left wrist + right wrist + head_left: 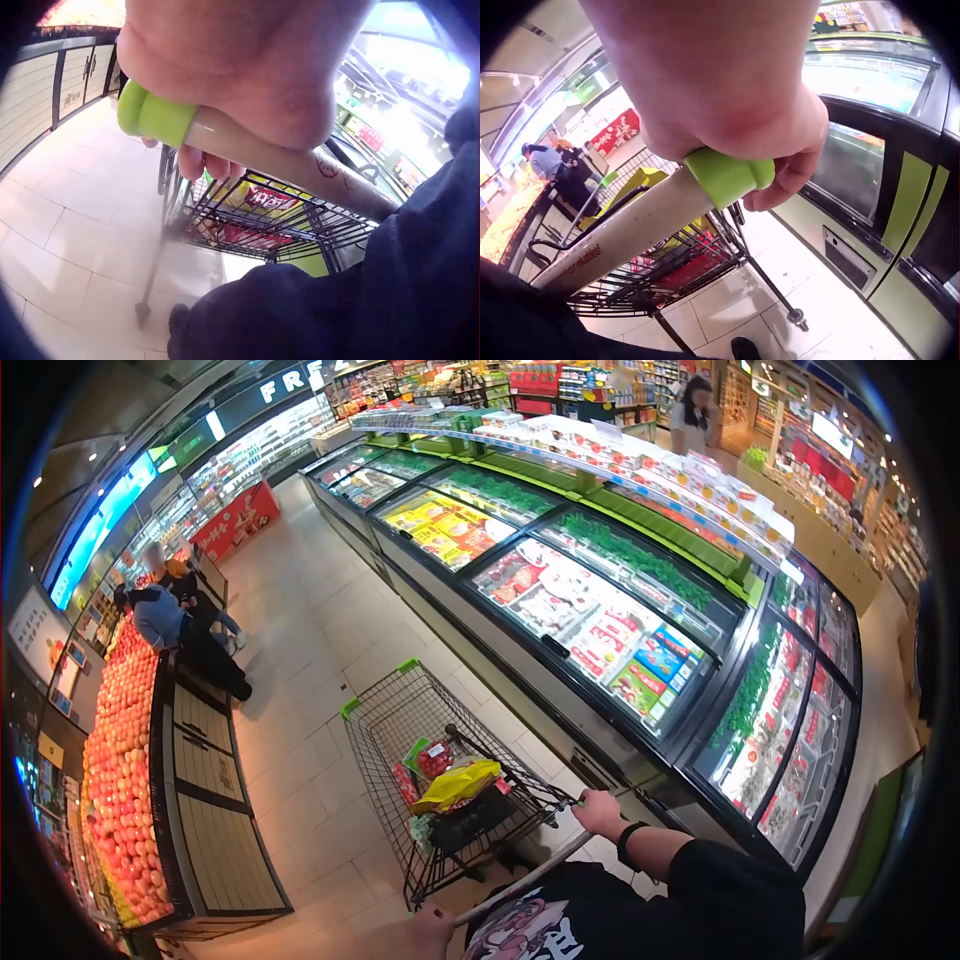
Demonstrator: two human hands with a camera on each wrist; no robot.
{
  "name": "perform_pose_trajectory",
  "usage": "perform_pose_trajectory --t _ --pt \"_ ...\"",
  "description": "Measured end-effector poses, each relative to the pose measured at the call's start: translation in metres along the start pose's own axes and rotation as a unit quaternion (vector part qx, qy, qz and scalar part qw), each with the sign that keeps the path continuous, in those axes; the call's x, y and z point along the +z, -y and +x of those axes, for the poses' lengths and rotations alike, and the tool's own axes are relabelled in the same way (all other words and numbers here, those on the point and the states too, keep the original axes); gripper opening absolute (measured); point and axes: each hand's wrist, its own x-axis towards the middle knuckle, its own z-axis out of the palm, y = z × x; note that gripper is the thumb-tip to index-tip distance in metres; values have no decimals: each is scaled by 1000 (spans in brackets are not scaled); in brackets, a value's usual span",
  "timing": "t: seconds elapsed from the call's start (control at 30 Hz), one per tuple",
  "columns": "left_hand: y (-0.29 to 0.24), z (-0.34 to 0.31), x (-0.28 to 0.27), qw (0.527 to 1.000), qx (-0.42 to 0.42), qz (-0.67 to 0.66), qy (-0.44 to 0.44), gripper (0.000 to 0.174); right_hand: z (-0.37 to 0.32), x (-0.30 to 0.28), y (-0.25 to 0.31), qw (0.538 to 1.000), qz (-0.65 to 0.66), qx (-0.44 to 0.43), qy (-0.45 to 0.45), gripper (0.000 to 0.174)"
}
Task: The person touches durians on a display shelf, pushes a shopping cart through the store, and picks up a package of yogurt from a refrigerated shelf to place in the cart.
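Observation:
A wire shopping cart (400, 725) stands in front of me, with a yellow bag (457, 785), a red-topped package (434, 759) and a dark item inside. My left hand (431, 928) is at the handle's left end; in the left wrist view the hand (232, 67) lies over the pale bar (281, 165) beside its green cap (154, 114), fingertips curled below. My right hand (598, 812) grips the other end; in the right wrist view the hand (727, 97) wraps the bar by another green cap (724, 178).
Glass-topped freezers (590, 610) run along the right, close to the cart. A long stand of red and orange fruit (120, 770) is at left, where people (165, 615) lean over. Tiled floor (300, 760) lies between. Another person (692, 418) stands beyond the freezers.

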Motion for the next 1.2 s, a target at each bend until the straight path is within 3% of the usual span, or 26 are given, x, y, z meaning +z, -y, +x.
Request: perform_pose_trajectory --t 0.13,0.2,0.33,0.43,0.6,0.73,0.83,1.0,1.2 --pt "-1 88 -29 1000 20 14 -10 27 55 4 63 999 -37 5 -4 41" --pt "1 124 -41 997 69 18 -43 22 78 5 91 1000 -27 2 -13 39" --pt "-4 207 -68 996 60 63 -31 21 130 5 150 1000 -2 20 -15 34" --pt "-22 260 -91 999 17 35 -6 28 170 3 187 1000 2 3 -28 32" --pt "-39 356 -120 999 25 19 -6 28 257 12 244 997 46 -12 -62 28" --pt "-69 430 -137 1000 -15 -3 -1 28 341 13 281 995 44 -51 -67 26" --pt "-94 496 -148 997 -20 49 49 27 407 10 320 992 39 -112 -45 23" --pt "-124 595 -172 998 -24 42 49 27 506 7 388 996 3 -68 -65 21" --pt "-153 725 -211 999 -28 30 19 26 617 3 474 995 14 -77 -63 22"
